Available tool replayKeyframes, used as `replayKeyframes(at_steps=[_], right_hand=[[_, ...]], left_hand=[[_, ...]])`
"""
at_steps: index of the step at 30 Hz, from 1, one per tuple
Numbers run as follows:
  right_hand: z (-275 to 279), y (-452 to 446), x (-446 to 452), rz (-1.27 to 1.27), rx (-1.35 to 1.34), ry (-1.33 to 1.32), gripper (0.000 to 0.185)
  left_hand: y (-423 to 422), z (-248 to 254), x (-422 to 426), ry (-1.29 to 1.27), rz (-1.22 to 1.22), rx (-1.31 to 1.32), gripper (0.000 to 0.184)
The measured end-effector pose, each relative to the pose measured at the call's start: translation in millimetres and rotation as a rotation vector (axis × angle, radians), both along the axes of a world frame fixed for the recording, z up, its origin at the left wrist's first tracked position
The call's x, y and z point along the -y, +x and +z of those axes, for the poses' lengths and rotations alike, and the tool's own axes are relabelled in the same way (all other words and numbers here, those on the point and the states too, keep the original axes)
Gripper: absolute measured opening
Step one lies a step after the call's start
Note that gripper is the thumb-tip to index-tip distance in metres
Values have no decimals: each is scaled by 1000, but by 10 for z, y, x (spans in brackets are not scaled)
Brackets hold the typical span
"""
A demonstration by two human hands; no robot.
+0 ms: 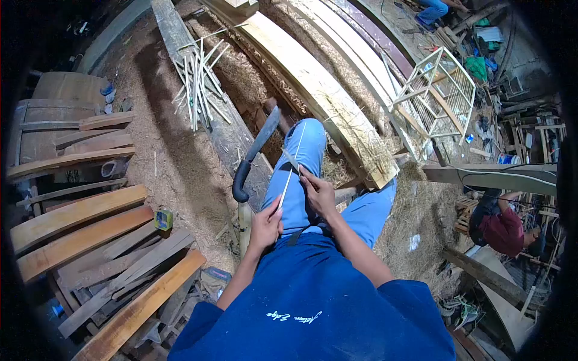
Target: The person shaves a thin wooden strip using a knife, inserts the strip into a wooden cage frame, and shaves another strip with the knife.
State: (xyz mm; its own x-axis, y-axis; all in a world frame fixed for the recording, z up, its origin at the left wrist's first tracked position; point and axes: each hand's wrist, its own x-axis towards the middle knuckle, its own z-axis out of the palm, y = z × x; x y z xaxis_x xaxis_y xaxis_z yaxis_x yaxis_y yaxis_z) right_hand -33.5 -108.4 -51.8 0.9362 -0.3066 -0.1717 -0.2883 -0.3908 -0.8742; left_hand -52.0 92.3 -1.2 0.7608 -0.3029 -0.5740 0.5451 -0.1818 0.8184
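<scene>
My left hand [266,230] is closed around the lower end of a thin pale stick [283,195], which runs up across my jeans over one thigh. In my right hand [317,194] is a small knife [291,160], its blade lying across the stick; the handle is mostly hidden by my fingers. Just left of my knee, a machete [260,141] with a black curved handle rests on a weathered plank [232,135]. Farther up that plank lies a loose pile of similar thin sticks [195,84].
A thick wooden beam [313,81] with shavings on it extends beyond my knees. At the right stands a slatted wooden cage [442,96]. Curved boards [84,210] and a yellow tape measure [163,219] are at the left. Another person in a maroon shirt [504,231] sits at the right.
</scene>
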Motion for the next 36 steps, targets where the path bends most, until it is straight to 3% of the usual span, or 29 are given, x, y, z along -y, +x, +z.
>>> replayKeyframes(at_steps=[4, 9, 17, 20, 26, 30, 36], right_hand=[[-115, -41, 31, -24, 27, 86, 32], [-217, -86, 86, -35, 162, 100, 32], [29, -142, 38, 18, 2, -8, 31], [-2, -147, -23, 2, 150, -5, 32], [111, -143, -45, 67, 77, -124, 32], [56, -81, -50, -53, 71, -73, 32], [130, -43, -37, -39, 8, -62, 31]], left_hand=[[427, 235, 405, 28, -28, -49, 46], [612, -124, 609, -8, 15, 42, 46], [452, -158, 445, -42, 16, -1, 43], [411, -183, 386, -67, 39, -36, 44], [283, -82, 270, -120, 43, -119, 48], [16, -25, 86, -117, 32, -115, 48], [-62, 21, -41, -110, 6, -101, 47]])
